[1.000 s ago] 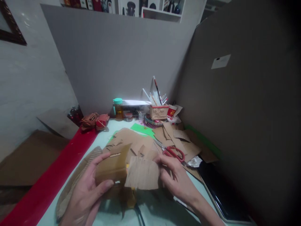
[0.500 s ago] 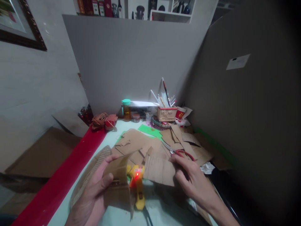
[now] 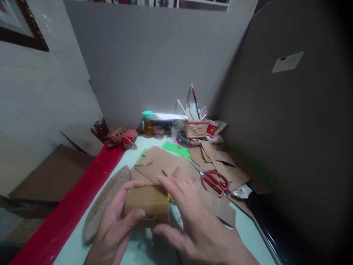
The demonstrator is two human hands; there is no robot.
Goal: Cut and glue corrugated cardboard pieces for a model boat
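My left hand (image 3: pixel 117 217) grips a bent piece of brown cardboard (image 3: pixel 147 202), thumb on its front face and fingers behind. At the cardboard's right end is my right hand (image 3: pixel 190 217), fingers and thumb spread above and below the edge; whether it touches is unclear. A bit of the yellow glue gun (image 3: pixel 170 198) peeks out between the cardboard and my right hand, the rest hidden. A flat corrugated strip (image 3: pixel 224 210) lies on the table right of that hand. Red-handled scissors (image 3: pixel 213 180) rest on cardboard scraps beyond it.
A long curved cardboard piece (image 3: pixel 103 206) lies left of my hands. Cardboard sheets (image 3: pixel 162 162) and a green sheet (image 3: pixel 176 148) cover the table's middle. Farther back stand a teal-lidded bottle (image 3: pixel 148 125) and a pen box (image 3: pixel 196 129). Grey panels (image 3: pixel 154 62) enclose the back and right.
My right hand has let go of the corrugated strip, which now lies on the table, and moved left to the bent cardboard. The glue gun is now mostly hidden. The view has tilted down.
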